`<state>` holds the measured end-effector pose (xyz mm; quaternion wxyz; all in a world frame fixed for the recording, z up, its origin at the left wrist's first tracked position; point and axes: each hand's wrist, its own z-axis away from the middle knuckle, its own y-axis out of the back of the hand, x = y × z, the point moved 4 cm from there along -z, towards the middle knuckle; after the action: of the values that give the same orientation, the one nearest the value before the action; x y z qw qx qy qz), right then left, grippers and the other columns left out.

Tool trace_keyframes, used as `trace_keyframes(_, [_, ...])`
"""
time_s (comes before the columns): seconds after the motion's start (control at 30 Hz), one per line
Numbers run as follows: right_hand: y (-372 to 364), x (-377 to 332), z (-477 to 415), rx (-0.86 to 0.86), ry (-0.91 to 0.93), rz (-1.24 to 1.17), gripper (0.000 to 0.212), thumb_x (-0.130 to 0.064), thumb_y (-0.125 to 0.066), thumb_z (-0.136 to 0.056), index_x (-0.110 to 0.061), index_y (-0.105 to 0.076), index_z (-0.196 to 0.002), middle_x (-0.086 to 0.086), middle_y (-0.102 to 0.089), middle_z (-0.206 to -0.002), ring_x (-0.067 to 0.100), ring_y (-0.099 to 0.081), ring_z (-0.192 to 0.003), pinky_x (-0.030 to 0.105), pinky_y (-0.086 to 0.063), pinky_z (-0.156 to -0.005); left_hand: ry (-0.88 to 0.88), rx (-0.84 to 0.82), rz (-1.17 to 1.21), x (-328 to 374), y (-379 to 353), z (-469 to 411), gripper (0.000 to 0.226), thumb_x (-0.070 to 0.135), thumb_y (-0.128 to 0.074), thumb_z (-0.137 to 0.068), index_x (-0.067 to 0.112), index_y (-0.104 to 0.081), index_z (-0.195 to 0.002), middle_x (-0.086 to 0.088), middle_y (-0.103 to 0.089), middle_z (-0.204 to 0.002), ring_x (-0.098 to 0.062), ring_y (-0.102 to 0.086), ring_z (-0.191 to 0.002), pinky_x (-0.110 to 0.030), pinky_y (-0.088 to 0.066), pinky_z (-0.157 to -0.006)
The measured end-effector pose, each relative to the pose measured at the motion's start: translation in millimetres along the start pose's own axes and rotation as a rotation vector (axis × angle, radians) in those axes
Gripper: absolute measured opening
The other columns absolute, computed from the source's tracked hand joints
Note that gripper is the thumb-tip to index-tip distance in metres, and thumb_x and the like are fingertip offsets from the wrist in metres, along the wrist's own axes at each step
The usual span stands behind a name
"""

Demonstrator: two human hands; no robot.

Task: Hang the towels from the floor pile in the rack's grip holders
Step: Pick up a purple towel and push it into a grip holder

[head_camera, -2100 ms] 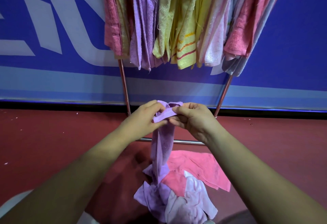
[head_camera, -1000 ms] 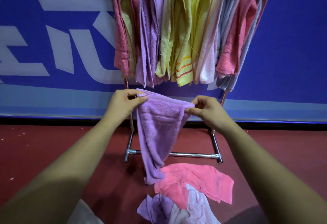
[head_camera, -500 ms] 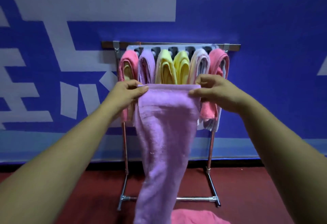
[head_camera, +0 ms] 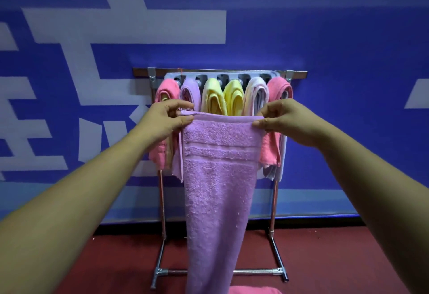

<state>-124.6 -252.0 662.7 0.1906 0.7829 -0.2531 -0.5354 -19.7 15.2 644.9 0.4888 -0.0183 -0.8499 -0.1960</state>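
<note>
Hands: left hand (head_camera: 167,117) pinches top left corner of purple towel (head_camera: 218,177), right hand (head_camera: 285,121) pinches top right corner, fingers curled | Towel: spread flat, hanging in front of rack (head_camera: 161,200), below its grip holders (head_camera: 222,77) | Floor: pink cloth (head_camera: 253,290) at bottom edge, possibly the pile.

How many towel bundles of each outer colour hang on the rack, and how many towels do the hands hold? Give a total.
Pink hanging towel bundles: 2
Purple hanging towel bundle: 1
Yellow hanging towel bundles: 2
Whitish hanging towel bundle: 1
Held purple terry towel: 1
Total: 7
</note>
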Motion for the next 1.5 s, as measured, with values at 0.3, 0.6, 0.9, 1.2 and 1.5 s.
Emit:
trace_keyframes(0.3, [6, 5, -10, 0.139, 0.013, 0.372, 0.008, -0.014, -0.071, -0.091, -0.007, -0.072, -0.089, 0.003, -0.063, -0.072, 0.007, -0.053, -0.059, 0.022, -0.042, -0.057, -0.017, -0.171, -0.396, 10, -5, -4, 0.009, 0.018, -0.064, -0.094, 0.019, -0.069, -0.085, 0.001, -0.068, -0.078, -0.010, -0.058, -0.071, -0.030, -0.048, -0.074])
trace_keyframes(0.6, [10, 24, -14, 0.257, -0.095, -0.087, 0.004, -0.007, -0.069, -0.092, -0.007, -0.070, -0.089, 0.001, -0.061, -0.065, 0.005, -0.054, -0.050, 0.020, -0.047, -0.051, -0.075, -0.603, -0.431, 43, -35, 18, 0.014, 0.005, -0.056, -0.094, 0.018, -0.056, -0.096, 0.002, -0.065, -0.065, -0.017, -0.064, -0.064, -0.040, -0.053, -0.069])
trace_keyframes(0.9, [10, 21, -17, 0.303, -0.149, -0.356, 0.019, 0.001, -0.070, -0.089, 0.016, -0.065, -0.099, 0.014, -0.063, -0.075, 0.014, -0.063, -0.059, 0.021, -0.056, -0.057, -0.230, -0.726, -0.680, 73, -58, 27, 0.029, 0.013, -0.060, -0.093, 0.032, -0.063, -0.114, 0.017, -0.065, -0.085, 0.008, -0.060, -0.075, -0.010, -0.045, -0.072])
trace_keyframes(1.2, [8, 21, -15, 0.307, -0.179, -0.354, 0.017, -0.005, -0.075, -0.086, 0.006, -0.072, -0.098, 0.006, -0.066, -0.071, 0.011, -0.058, -0.058, 0.022, -0.051, -0.055, -0.454, -0.484, -0.648, 90, -62, 16, 0.013, 0.035, -0.066, -0.092, 0.027, -0.074, -0.098, 0.008, -0.058, -0.104, -0.007, -0.055, -0.102, -0.030, -0.047, -0.090])
trace_keyframes(1.5, [-8, 2, -11, 0.154, -0.182, -0.428, 0.022, -0.002, -0.074, -0.086, 0.011, -0.069, -0.103, 0.021, -0.066, -0.083, 0.015, -0.061, -0.058, 0.021, -0.053, -0.055, -0.500, -0.566, -0.741, 101, -76, 29, 0.018, 0.039, -0.061, -0.096, 0.025, -0.072, -0.092, 0.009, -0.068, -0.086, -0.009, -0.062, -0.083, -0.039, -0.051, -0.080])
